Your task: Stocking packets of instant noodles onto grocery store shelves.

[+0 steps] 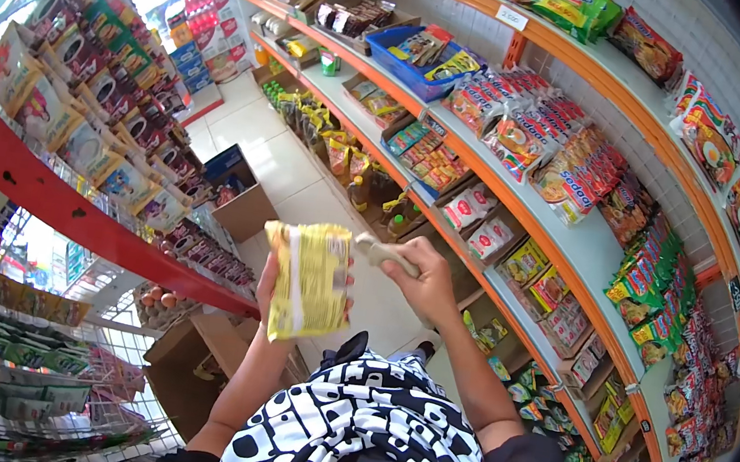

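My left hand [267, 280] grips a yellow plastic food packet [313, 287] from behind. The packet's back, with a pale lengthwise seam and small print, faces up toward me. Fingertips show at its right edge. To the right, my right hand [428, 277] is closed around a beige, cloth-like object [381, 253], whose exact kind I cannot tell. Its free end is close to the packet's upper right corner. Both hands are over the tiled aisle floor [304, 198], in front of my black-and-white patterned garment [361, 405].
On the right, orange-edged shelves [442, 212] carry instant noodle packets [581, 168], a blue plastic basket [412, 72] and boxed goods. Hanging sachets [97, 118] and a red rail [67, 191] line the left. Cardboard boxes [244, 204] and eggs [158, 298] are also on that side.
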Motion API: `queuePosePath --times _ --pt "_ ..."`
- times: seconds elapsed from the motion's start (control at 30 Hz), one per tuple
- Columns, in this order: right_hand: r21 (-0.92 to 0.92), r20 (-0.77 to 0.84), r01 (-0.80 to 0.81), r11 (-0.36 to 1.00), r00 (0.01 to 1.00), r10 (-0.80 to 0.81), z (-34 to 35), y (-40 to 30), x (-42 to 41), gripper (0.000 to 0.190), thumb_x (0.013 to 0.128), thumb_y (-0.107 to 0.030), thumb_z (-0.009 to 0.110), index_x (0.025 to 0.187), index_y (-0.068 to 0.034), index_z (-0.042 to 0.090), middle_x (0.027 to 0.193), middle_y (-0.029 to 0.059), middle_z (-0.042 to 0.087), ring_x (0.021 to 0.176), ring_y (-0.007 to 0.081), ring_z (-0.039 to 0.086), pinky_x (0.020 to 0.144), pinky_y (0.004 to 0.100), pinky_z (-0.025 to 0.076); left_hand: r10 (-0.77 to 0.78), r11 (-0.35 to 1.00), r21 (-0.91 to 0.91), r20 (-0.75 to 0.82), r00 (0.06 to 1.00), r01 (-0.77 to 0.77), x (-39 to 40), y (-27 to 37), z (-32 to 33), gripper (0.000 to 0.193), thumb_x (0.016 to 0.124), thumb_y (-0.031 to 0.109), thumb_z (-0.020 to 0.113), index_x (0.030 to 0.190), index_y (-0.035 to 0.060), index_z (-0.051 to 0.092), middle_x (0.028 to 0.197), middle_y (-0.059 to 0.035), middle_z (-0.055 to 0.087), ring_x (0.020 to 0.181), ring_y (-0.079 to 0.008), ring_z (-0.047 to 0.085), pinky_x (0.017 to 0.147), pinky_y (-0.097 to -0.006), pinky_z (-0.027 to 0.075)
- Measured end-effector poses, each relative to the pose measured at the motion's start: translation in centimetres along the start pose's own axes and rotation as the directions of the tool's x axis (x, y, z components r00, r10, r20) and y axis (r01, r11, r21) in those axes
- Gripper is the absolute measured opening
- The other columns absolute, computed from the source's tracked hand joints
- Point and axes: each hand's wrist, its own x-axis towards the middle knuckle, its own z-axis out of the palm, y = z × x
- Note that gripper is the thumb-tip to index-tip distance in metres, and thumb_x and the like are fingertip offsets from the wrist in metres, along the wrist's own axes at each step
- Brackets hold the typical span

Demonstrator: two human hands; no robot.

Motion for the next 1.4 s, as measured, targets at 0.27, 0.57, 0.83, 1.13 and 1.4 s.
queuePosePath --times 0.27,0.57,0.83,1.13,1.4 --pt "-0.211 0.000 0.512 0.833 0.852 -0.523 3.3 -3.3 -1.9 0.042 0.062 -0.029 0.076 0.102 -0.023 0.067 0.084 0.0019 0.052 0.069 0.0169 0.057 0.058 0.0297 0.048 0.046 0.974 -0.191 -0.354 0.934 -0.121 2.8 -0.8 -2.2 0.051 0.087 0.049 0.044 0.107 0.0040 0.056 0.102 -0.0167 0.061 0.092 -0.0325 0.060 0.083 -0.0441 0.048" --pt "-0.275 0.133 0.582 0.765 0.812 -0.569 4.1 1.5 -3.9 0.045 0.059 -0.030 0.076 0.103 -0.025 0.067 0.086 0.0016 0.055 0.072 0.0168 0.058 0.059 0.0288 0.047 0.197 0.973 -0.019 -0.445 0.874 -0.229 1.7 -0.9 -5.4 0.053 0.087 0.047 0.044 0.112 0.0012 0.051 0.101 -0.0225 0.059 0.089 -0.0447 0.058 0.080 -0.0557 0.047" --pt "-0.209 -0.255 0.316 0.926 0.896 -0.363 3.6 2.3 -3.3 0.045 0.059 -0.018 0.077 0.103 -0.018 0.065 0.088 0.0049 0.054 0.072 0.0196 0.057 0.057 0.0297 0.048 0.088 0.977 -0.095 -0.631 0.770 -0.190 0.7 -0.6 -5.0 0.080 0.076 0.061 0.055 0.132 0.0105 0.027 0.129 -0.0175 0.035 0.120 -0.0401 0.034 0.098 -0.0649 0.021" --pt "-0.328 -0.049 0.318 0.889 0.935 -0.352 4.3 3.2 -3.4 0.040 0.063 -0.021 0.073 0.102 -0.021 0.065 0.097 0.0054 0.054 0.081 0.0215 0.058 0.067 0.0316 0.048 0.028 0.990 -0.098 -0.578 0.816 -0.103 1.0 0.2 -5.6 0.051 0.080 0.049 0.057 0.116 0.0150 0.046 0.111 -0.0088 0.055 0.108 -0.0322 0.049 0.093 -0.0602 0.032" --pt "0.216 0.156 0.379 0.900 0.896 -0.415 3.8 2.1 -5.2 0.070 0.067 -0.019 0.073 0.129 -0.010 0.043 0.133 0.0134 0.040 0.117 0.0291 0.044 0.095 0.0393 0.038 0.106 0.989 -0.041 -0.489 0.866 -0.144 1.2 0.3 -4.8 0.051 0.079 0.050 0.061 0.109 0.0097 0.050 0.103 -0.0086 0.058 0.096 -0.0297 0.055 0.086 -0.0534 0.043"
